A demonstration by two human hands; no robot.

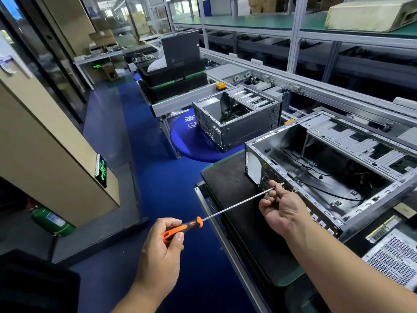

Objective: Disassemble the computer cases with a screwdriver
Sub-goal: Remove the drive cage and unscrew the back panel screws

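Near case: the open computer case point(338, 159) lies on its side on the black mat point(237, 199), top panel off, bare metal and black cables showing inside.
Screwdriver: the screwdriver point(225, 211) runs long and thin, tip up at the case's rear edge, orange-and-black handle low and left.
Left hand: the left hand point(164, 245) wraps its curled fingers and thumb round the handle.
Right hand: the right hand point(282, 206) pinches the shaft close to the tip, right against the case.
Second case: another open case point(237, 118) sits further back, well apart.
Beyond: black trays point(173, 80) stacked behind; blue floor point(158, 177) below.
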